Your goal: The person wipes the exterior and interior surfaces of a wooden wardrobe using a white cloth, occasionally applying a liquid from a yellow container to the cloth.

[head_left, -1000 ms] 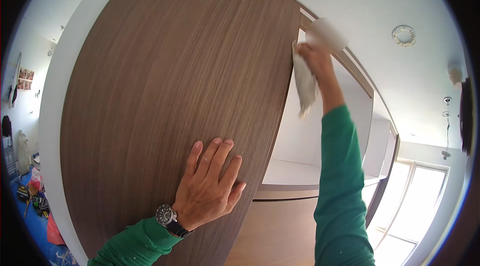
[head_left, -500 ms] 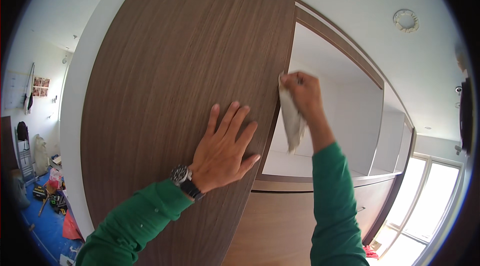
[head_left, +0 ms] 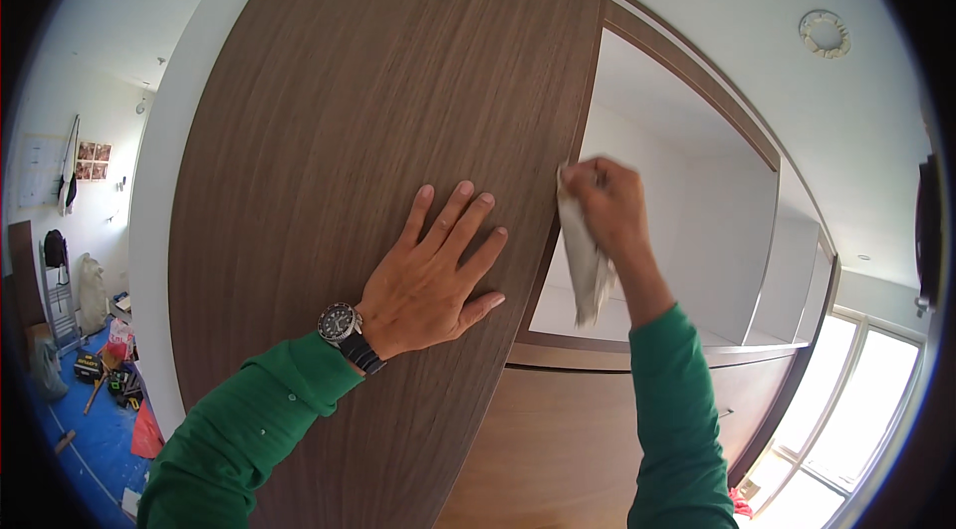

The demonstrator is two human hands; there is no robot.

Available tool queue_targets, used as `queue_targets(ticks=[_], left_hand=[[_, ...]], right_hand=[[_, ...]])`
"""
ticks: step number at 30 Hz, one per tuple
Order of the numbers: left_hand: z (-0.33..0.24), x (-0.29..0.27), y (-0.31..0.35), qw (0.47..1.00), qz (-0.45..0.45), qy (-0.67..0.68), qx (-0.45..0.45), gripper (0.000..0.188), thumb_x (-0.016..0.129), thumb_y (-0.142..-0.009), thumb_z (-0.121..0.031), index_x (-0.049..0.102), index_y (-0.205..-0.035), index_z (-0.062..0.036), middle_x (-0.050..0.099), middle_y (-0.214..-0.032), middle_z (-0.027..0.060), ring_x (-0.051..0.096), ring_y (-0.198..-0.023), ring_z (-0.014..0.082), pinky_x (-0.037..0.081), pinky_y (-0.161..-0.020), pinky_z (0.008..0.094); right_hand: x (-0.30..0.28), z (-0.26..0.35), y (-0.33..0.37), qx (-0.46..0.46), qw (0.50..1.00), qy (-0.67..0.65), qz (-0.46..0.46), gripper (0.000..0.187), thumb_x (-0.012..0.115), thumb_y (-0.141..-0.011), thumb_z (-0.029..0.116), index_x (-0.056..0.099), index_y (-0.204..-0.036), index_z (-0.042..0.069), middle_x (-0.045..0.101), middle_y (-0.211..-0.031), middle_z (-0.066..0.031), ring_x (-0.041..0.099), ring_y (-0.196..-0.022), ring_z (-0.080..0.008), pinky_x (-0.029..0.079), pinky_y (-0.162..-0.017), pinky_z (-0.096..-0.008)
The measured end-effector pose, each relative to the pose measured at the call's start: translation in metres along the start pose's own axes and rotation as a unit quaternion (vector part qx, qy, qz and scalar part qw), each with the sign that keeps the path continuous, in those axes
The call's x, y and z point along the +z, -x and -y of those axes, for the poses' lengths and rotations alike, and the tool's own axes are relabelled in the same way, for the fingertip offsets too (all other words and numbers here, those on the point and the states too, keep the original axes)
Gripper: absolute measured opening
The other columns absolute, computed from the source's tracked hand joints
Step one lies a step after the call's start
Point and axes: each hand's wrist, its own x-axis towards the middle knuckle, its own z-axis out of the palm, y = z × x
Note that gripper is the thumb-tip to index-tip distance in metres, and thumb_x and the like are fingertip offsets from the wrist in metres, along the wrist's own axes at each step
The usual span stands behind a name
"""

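Note:
My left hand [head_left: 423, 275] lies flat with spread fingers on a tall dark wood-grain panel [head_left: 329, 150]. A black wristwatch [head_left: 342, 324] sits on that wrist, below a green sleeve. In my right hand [head_left: 609, 205] a pale cloth [head_left: 586, 265] is pinched, its loose end hanging down. The pinching fingers are at the panel's right edge, where the cloth's upper part meets it. Behind this hand opens a white-lined cabinet compartment [head_left: 697, 220] framed in wood.
Lighter brown cabinet fronts [head_left: 588, 429] run below the compartment. Bright windows [head_left: 861, 399] stand at the far right. At the far left, tools [head_left: 90, 367] and bags lie on a blue floor covering [head_left: 85, 429]. A round ceiling fitting [head_left: 825, 34] is at upper right.
My left hand has shifted slightly up and left on the panel. My right hand, still pinching the cloth, is slightly lower along the panel's edge. The view has shifted a little.

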Motion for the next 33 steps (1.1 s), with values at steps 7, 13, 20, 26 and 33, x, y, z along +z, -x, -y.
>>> queue_targets(ticks=[7, 13, 20, 26, 33], left_hand=[[0.002, 0.001, 0.003, 1.000, 0.023, -0.005, 0.019, 0.068, 0.060, -0.096, -0.056, 0.049, -0.144, -0.0088, 0.037, -0.158, 0.0225, 0.030, -0.151, 0.0424, 0.021, -0.121, 0.0659], [-0.001, 0.000, 0.004, 0.999, 0.025, 0.004, 0.020, 0.068, 0.059, -0.097, -0.056, 0.049, -0.144, -0.0090, 0.039, -0.157, 0.0229, 0.032, -0.150, 0.0423, 0.023, -0.121, 0.0663], [-0.002, 0.000, 0.002, 0.999, 0.010, 0.015, 0.026, 0.067, 0.061, -0.096, -0.055, 0.051, -0.142, -0.0084, 0.042, -0.155, 0.0229, 0.035, -0.148, 0.0419, 0.024, -0.120, 0.0655], [-0.007, 0.002, 0.004, 1.000, -0.017, -0.009, 0.005, 0.061, 0.066, -0.093, -0.052, 0.060, -0.133, -0.0058, 0.047, -0.151, 0.0210, 0.041, -0.145, 0.0399, 0.028, -0.119, 0.0636], [-0.008, 0.002, 0.003, 0.999, -0.028, -0.017, 0.001, 0.057, 0.068, -0.092, -0.050, 0.063, -0.127, -0.0058, 0.050, -0.148, 0.0201, 0.043, -0.143, 0.0393, 0.028, -0.119, 0.0620]], right_hand=[[-0.014, 0.009, -0.166, -0.059, 0.990, 0.069, -0.107, 0.033, 0.069, -0.082, 0.033, 0.079, -0.093, 0.003, 0.073, -0.085, -0.0238, 0.072, -0.087, -0.0391, 0.056, -0.081, -0.0445], [-0.042, 0.031, -0.292, -0.043, 0.972, 0.202, -0.110, 0.037, 0.073, -0.083, 0.035, 0.078, -0.097, 0.002, 0.075, -0.098, -0.0204, 0.073, -0.093, -0.0326, 0.057, -0.084, -0.0415], [-0.047, 0.026, -0.302, -0.015, 0.986, 0.127, -0.111, 0.038, 0.077, -0.085, 0.034, 0.074, -0.091, -0.004, 0.072, -0.082, -0.0147, 0.068, -0.074, -0.0250, 0.053, -0.071, -0.0399], [-0.012, -0.004, -0.118, -0.097, 0.992, 0.021, -0.078, 0.037, 0.071, -0.085, 0.035, 0.077, -0.094, -0.001, 0.070, -0.077, -0.0209, 0.069, -0.073, -0.0262, 0.053, -0.071, -0.0397], [0.019, -0.019, 0.080, -0.031, 0.999, -0.041, 0.001, 0.029, 0.069, -0.092, 0.026, 0.074, -0.097, -0.001, 0.070, -0.074, -0.0169, 0.068, -0.071, -0.0209, 0.053, -0.070, -0.0361]])
